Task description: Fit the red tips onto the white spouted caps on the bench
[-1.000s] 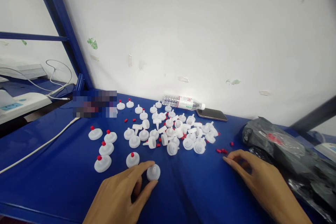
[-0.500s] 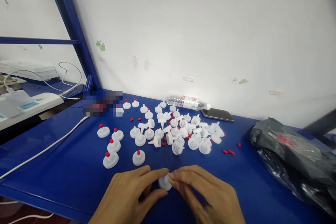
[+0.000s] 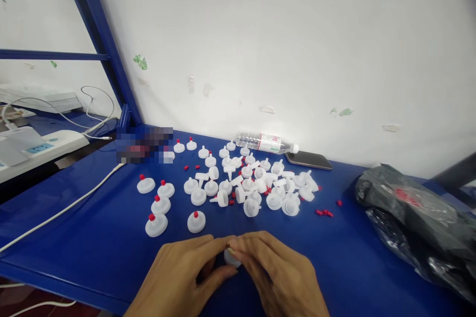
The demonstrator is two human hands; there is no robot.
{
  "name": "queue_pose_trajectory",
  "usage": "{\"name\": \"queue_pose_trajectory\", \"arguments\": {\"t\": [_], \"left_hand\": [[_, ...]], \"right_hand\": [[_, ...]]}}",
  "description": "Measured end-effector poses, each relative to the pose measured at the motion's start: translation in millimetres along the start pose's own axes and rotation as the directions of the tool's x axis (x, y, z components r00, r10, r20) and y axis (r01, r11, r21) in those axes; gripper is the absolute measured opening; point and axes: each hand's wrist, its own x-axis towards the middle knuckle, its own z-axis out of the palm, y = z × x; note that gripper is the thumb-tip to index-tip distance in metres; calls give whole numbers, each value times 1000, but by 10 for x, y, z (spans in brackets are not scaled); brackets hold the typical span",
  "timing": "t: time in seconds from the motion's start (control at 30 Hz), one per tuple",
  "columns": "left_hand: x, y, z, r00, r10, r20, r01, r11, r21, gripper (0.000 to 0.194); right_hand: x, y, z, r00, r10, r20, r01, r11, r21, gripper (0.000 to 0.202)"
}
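Near the front of the blue table, a white plastic nozzle cap (image 3: pixel 231 258) sits between my two hands, mostly covered by fingers. My left hand (image 3: pixel 184 272) is closed round its left side, thumb in front and index finger behind. The fingertips of my right hand (image 3: pixel 277 272) are pinched together over the cap's top, hiding the spout and anything small in them. Just beyond stands a white nozzle cap with a red tip (image 3: pixel 196 221). Several more red-tipped nozzle caps (image 3: pixel 160 204) stand to the left. A loose pile of untipped white nozzle caps (image 3: pixel 247 184) spreads farther back.
Small loose red tips (image 3: pixel 325 213) lie right of and among the pile. Behind it are a clear plastic bottle (image 3: pixel 266 142) on its side and a phone (image 3: pixel 309 160). A dark plastic bag (image 3: pixel 412 213) lies at right; a white cable (image 3: pixel 63 210) crosses the left side.
My right hand has shifted left and its fingertips now cover the top of the nozzle cap, hiding more of it. My left hand holds nearly the same place.
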Motion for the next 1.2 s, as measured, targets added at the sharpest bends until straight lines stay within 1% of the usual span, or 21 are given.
{"name": "queue_pose_trajectory", "arguments": {"t": [0.13, 0.2, 0.27, 0.37, 0.57, 0.6, 0.7, 0.8, 0.83, 0.9, 0.93, 1.0, 1.03, 1.1, 1.17, 1.2], "left_hand": [[9, 13, -5, 999, -31, 12, 32, 998, -51, 16], [11, 16, -4, 999, -45, 6, 45, 998, -37, 11], [10, 17, -2, 998, -56, 12, 57, 998, -24, 14], [6, 23, -8, 996, -86, 24, 86, 996, -19, 17], [-8, 16, -12, 995, -96, 16, 96, 995, -33, 10], [-20, 7, -4, 995, -96, 0, 96, 994, -43, 14], [-79, -10, 18, 995, -87, -58, 81, 992, -100, 36], [-136, 15, 2, 985, -68, -155, 48, 991, -128, 40], [-144, 31, -12, 979, -57, -197, 33, 992, -124, 40], [-137, 65, -44, 962, -9, -274, -24, 993, -114, 44], [-123, 80, -58, 954, 26, -299, -64, 991, -119, 47], [-90, 104, -79, 941, 107, -320, -161, 976, -145, 51], [-75, 114, -85, 936, 133, -325, -192, 969, -156, 50], [-57, 132, -91, 923, 151, -353, -208, 970, -127, 38], [-56, 151, -93, 911, 166, -378, -200, 978, -52, 22], [-58, 158, -93, 909, 181, -374, -202, 979, -17, 19]], "right_hand": [[-16, -10, 33, 1000, 6, -19, -6, 1000, -26, 29], [-16, -10, 41, 999, -9, -36, 8, 999, -31, 34], [-10, -6, 48, 999, -28, -29, 27, 998, -49, 36], [-1, 1, 54, 999, -38, -4, 38, 994, -102, 35], [-25, 9, 49, 1000, -27, -6, 26, 993, -119, 35], [-28, 12, 44, 999, -32, -9, 31, 992, -120, 34], [-29, 29, 29, 999, -53, 2, 53, 991, -123, 30], [-29, 49, 38, 998, -65, 2, 65, 989, -131, 26], [-30, 50, 46, 998, -63, -4, 62, 990, -127, 27], [-33, 40, 58, 1000, -25, -3, 25, 995, -92, 39], [-34, 28, 55, 1000, 1, 12, 0, 998, -62, 45], [-27, -5, 22, 999, 38, 33, -38, 999, -15, 50], [-19, -20, -10, 998, 51, 29, -50, 999, -19, 49], [2, -32, -95, 998, 58, -6, -59, 994, -96, 41], [21, -6, -177, 997, 57, -53, -69, 966, -249, 33], [26, 21, -204, 996, 51, -67, -71, 939, -336, 32]]}}
